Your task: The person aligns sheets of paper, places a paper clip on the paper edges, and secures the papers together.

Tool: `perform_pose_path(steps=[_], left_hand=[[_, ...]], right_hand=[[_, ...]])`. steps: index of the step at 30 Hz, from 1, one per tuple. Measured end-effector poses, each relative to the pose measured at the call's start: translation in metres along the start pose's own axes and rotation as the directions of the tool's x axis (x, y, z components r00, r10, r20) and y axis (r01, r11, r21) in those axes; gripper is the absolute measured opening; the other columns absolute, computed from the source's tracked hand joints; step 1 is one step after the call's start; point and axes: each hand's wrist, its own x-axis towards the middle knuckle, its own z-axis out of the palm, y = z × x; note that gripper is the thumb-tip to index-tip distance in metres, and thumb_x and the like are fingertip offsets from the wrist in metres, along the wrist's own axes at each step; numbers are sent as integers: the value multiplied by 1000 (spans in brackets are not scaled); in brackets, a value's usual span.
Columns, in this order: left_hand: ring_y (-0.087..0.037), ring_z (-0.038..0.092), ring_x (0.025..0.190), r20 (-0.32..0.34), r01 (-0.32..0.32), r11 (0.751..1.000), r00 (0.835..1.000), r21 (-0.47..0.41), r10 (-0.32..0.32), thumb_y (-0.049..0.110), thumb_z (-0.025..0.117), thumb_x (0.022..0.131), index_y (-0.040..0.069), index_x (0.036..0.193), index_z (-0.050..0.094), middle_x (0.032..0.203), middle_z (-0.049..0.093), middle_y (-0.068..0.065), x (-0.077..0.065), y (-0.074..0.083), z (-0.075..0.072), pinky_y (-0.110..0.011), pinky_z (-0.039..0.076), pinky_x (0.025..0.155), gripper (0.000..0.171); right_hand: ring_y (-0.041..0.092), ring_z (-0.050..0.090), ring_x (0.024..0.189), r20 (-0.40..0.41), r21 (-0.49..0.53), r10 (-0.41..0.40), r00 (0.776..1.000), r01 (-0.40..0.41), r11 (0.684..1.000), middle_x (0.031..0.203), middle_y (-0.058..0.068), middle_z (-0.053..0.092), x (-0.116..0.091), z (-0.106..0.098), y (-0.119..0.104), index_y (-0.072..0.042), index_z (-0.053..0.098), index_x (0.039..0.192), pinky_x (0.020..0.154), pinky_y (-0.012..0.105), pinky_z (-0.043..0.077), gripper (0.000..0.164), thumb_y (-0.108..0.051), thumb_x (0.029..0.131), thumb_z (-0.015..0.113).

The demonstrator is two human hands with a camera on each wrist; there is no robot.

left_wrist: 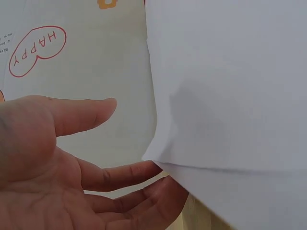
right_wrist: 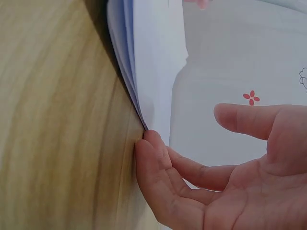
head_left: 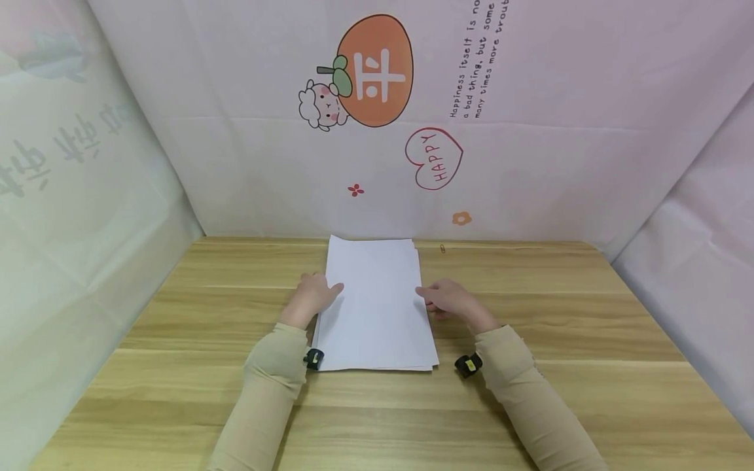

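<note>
A small stack of white paper sheets lies on the table in the head view, its edges slightly uneven. My left hand is at its left side. In the left wrist view its thumb stands apart from the sheets, and the fingertips touch the paper's edge, partly hidden by it. At the right side is my right hand. Its bent fingertips touch the side edge of the stack in the right wrist view, the thumb raised away from the paper. Neither hand pinches the sheets.
A small paper clip lies near the table's back edge, right of the stack. The wooden table is bounded by a printed white cloth behind and plain-looking cloth at the right. Each wrist wears a black camera strap.
</note>
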Motion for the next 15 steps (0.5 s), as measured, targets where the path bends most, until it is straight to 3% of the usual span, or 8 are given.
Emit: perform_pose_path(steps=[5, 15], left_hand=[[-46, 41, 126, 8, -9, 999, 1000, -44, 10, 40, 46, 97, -16, 133, 40, 136, 41, -36, 2, -1, 0, -54, 39, 101, 67], [-47, 40, 127, 0, -12, 996, 1000, -86, 12, 38, 47, 97, -17, 135, 36, 136, 40, -37, 1, 0, 0, -55, 38, 102, 68]], right_hand=[[20, 55, 90, -11, 16, 22, 1000, -22, 1000, 102, 13, 55, -1, 0, -1, 8, 52, 117, 77, 32, 54, 46, -34, 98, 48], [20, 54, 89, -20, 26, 24, 1000, -23, 999, 100, 12, 54, -1, 0, 0, 8, 51, 121, 77, 31, 55, 48, -34, 98, 48]])
